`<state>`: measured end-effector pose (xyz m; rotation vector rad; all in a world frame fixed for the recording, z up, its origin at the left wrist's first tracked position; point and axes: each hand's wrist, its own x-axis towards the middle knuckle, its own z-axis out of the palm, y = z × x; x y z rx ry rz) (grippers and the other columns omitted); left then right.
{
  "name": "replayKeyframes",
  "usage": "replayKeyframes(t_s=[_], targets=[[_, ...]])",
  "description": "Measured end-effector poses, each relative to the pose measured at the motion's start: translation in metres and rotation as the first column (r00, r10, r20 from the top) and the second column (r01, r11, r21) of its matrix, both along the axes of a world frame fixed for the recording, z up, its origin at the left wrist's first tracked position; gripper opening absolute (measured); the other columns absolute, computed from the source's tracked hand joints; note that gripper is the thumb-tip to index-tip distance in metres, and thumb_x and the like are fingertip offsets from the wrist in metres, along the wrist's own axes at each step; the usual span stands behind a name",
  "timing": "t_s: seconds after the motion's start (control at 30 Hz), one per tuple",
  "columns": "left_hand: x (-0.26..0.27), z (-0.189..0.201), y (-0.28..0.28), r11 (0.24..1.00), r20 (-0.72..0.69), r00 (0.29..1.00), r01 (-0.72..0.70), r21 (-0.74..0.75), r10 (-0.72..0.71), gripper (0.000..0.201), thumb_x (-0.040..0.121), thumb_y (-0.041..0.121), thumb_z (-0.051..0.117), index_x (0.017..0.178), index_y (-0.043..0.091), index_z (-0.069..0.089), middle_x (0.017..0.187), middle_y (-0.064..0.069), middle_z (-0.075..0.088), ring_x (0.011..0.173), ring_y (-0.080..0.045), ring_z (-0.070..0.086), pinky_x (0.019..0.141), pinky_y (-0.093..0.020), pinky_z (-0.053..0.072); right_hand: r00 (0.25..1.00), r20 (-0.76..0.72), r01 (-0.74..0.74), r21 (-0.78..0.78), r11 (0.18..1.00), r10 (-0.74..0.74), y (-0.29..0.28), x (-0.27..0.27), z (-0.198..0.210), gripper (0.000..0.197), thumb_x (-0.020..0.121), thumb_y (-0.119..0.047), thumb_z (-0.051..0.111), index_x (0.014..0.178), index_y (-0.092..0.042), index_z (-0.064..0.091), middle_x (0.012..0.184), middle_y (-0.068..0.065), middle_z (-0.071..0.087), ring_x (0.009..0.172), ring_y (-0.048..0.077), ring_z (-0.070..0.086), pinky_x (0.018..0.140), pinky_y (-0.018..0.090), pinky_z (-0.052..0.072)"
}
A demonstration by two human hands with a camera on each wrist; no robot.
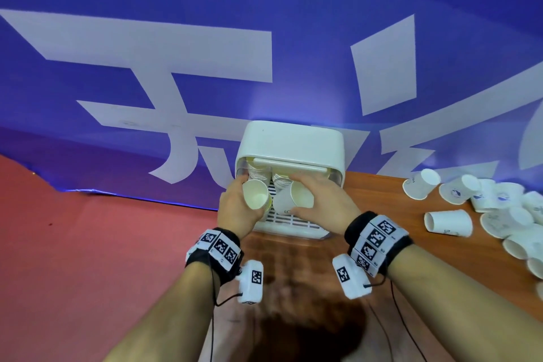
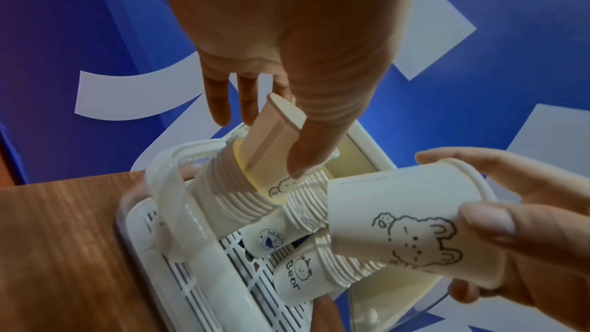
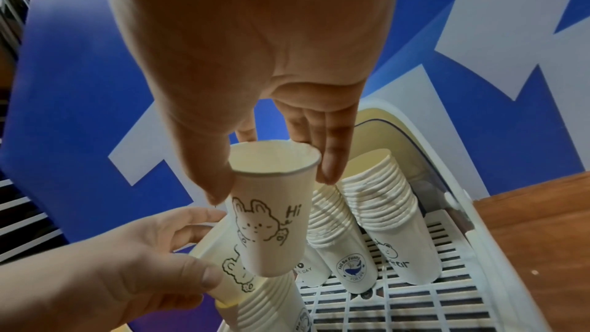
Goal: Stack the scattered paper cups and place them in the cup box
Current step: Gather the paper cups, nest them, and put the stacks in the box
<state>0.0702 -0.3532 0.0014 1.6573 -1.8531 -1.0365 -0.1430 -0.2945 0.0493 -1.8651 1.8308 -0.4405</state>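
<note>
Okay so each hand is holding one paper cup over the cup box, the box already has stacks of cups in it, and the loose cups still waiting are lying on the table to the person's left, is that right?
Not quite. The head view shows the loose cups lying on the table to the person's right, not the left. The rest holds: the left hand and right hand each hold one paper cup over the cup box, which already holds stacks of cups.

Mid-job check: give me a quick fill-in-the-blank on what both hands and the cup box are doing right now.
1. Each hand holds one paper ____.
2. The cup in the right hand shows a bunny and the word ____.
3. The cup box stands on a ____ table.
4. The loose cups still to be stacked lie on the person's ____ side.

Missing words: cup; Hi; wooden; right
</note>
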Motion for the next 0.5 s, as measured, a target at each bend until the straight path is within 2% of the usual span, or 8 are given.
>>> replayKeyframes(t_s=[0.1, 0.17, 0.3, 0.4, 0.5], targets=[[-0.003, -0.002, -0.003, 1.000, 0.065, 0.998, 0.018, 0.009, -0.018, 0.073, 0.068, 0.036, 0.084, 0.131, 0.022, 0.050, 0.127, -0.005, 0.056, 0.114, -0.032, 0.051, 0.099, -0.041, 0.041, 1.000, 0.028, -0.009, 0.016, 1.000, 0.008, -0.001, 0.002, -0.005, 0.072, 0.081, -0.043, 0.074, 0.144, -0.037, 0.040, 0.134, 0.001, 0.048, 0.124, 0.019, 0.048, 0.101, 0.036, 0.043], [-0.005, -0.002, -0.004, 0.998, 0.101, 0.994, 0.039, 0.039, -0.043, 0.075, 0.068, 0.030, 0.085, 0.134, 0.022, 0.049, 0.128, -0.008, 0.055, 0.116, -0.033, 0.051, 0.100, -0.037, 0.037, 0.999, 0.041, -0.008, 0.021, 1.000, 0.007, -0.001, 0.003, -0.007, 0.071, 0.080, -0.040, 0.076, 0.143, -0.035, 0.043, 0.130, -0.002, 0.045, 0.119, 0.017, 0.048, 0.098, 0.031, 0.042], [-0.005, -0.011, -0.008, 0.992, 0.161, 0.983, 0.070, 0.104, -0.087, 0.082, 0.065, 0.036, 0.082, 0.137, 0.030, 0.044, 0.127, -0.004, 0.053, 0.117, -0.031, 0.049, 0.099, -0.038, 0.040, 0.999, 0.042, -0.021, 0.018, 1.000, 0.020, -0.001, 0.003, -0.010, 0.072, 0.078, -0.038, 0.078, 0.142, -0.032, 0.046, 0.126, -0.006, 0.041, 0.114, 0.015, 0.049, 0.091, 0.024, 0.040], [-0.004, -0.017, -0.008, 0.990, 0.186, 0.980, 0.044, 0.136, -0.069, 0.078, 0.072, 0.031, 0.080, 0.140, 0.021, 0.044, 0.137, -0.005, 0.048, 0.122, -0.032, 0.042, 0.102, -0.040, 0.039, 0.998, 0.052, -0.025, 0.023, 0.999, 0.023, -0.001, 0.002, -0.011, 0.072, 0.077, -0.036, 0.078, 0.142, -0.031, 0.045, 0.127, -0.006, 0.040, 0.116, 0.014, 0.048, 0.091, 0.023, 0.039], [-0.004, -0.020, -0.008, 0.990, 0.204, 0.976, 0.042, 0.134, -0.069, 0.075, 0.075, 0.030, 0.078, 0.141, 0.018, 0.043, 0.138, -0.006, 0.047, 0.122, -0.033, 0.042, 0.102, -0.040, 0.039, 0.998, 0.066, -0.022, 0.033, 0.999, 0.019, -0.001, 0.002, -0.009, 0.073, 0.077, -0.034, 0.078, 0.142, -0.030, 0.044, 0.129, -0.005, 0.042, 0.119, 0.014, 0.048, 0.096, 0.025, 0.040]])
